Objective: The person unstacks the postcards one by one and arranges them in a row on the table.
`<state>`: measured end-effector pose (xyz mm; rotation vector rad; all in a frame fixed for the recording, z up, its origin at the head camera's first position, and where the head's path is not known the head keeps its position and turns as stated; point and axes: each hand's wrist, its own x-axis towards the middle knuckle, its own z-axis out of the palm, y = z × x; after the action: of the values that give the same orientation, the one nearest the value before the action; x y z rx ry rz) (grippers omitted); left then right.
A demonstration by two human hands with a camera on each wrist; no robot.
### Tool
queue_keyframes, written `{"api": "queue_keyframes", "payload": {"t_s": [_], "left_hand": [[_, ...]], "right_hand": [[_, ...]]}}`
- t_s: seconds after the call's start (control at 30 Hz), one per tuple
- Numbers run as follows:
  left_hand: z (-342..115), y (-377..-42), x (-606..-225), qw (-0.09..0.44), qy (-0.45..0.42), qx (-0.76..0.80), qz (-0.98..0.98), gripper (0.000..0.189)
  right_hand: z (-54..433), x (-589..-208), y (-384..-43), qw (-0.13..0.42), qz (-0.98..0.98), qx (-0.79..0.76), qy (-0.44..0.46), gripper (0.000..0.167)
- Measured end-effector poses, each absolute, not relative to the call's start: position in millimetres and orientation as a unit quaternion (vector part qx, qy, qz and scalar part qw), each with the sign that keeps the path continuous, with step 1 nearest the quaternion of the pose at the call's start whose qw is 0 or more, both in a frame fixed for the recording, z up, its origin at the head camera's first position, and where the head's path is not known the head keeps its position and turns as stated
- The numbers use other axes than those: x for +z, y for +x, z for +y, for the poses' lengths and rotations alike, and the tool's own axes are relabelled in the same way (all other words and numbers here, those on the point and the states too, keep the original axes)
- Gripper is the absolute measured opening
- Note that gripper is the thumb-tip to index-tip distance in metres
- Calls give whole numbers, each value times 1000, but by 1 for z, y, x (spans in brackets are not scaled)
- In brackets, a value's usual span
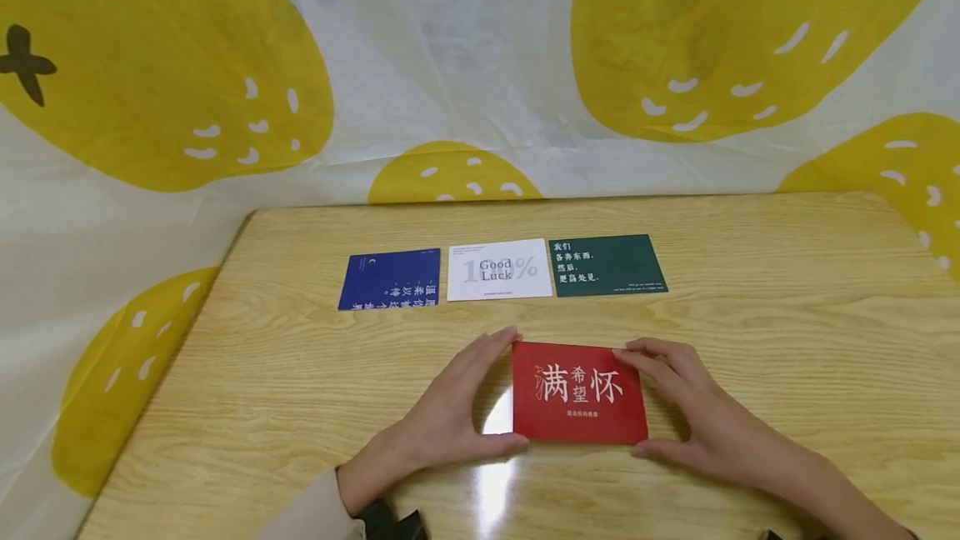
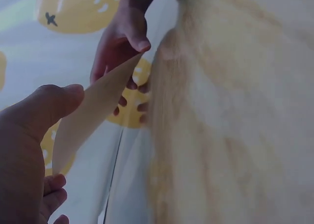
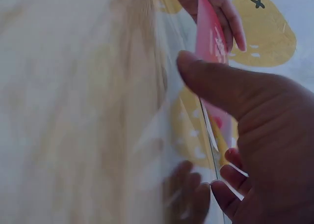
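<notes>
A red card (image 1: 579, 423) with white Chinese characters is held by its corners between both hands, its printed face toward the head camera. On its left side, my left hand (image 1: 450, 419) has the thumb at the lower corner and the fingers at the upper one. The right hand (image 1: 701, 415) grips the opposite side the same way. From the left wrist, the card's plain pale back (image 2: 93, 111) shows, tilted above the tabletop. In the right wrist view, the red face (image 3: 210, 32) is partly hidden behind the thumb.
Three cards lie in a row farther back on the wooden table (image 1: 787, 315): a blue one (image 1: 390, 273), a white "Good Luck" one (image 1: 498, 277) and a green one (image 1: 618, 269). A white cloth (image 1: 465, 48) with yellow fruit prints hangs behind the table and along its left.
</notes>
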<state>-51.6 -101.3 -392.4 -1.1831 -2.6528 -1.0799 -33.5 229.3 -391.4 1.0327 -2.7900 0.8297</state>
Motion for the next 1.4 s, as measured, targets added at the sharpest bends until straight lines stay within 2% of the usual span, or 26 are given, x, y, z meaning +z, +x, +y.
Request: {"api": "queue_keyframes", "payload": {"t_s": [0.2, 0.63, 1.1, 1.4], "left_hand": [[-92, -63, -389, 51, -404, -333, -850, 112], [-65, -79, -382, 0, -370, -364, -855, 111], [-36, -105, -376, 38, -377, -361, -852, 109], [-12, -124, -374, 39, -386, -322, -863, 107]], "right_hand": [[236, -385, -40, 38, -911, 257, 320, 99], [265, -372, -61, 60, -908, 258, 324, 100], [292, -360, -82, 92, -893, 282, 338, 107], [313, -356, -96, 83, -907, 269, 314, 109]]}}
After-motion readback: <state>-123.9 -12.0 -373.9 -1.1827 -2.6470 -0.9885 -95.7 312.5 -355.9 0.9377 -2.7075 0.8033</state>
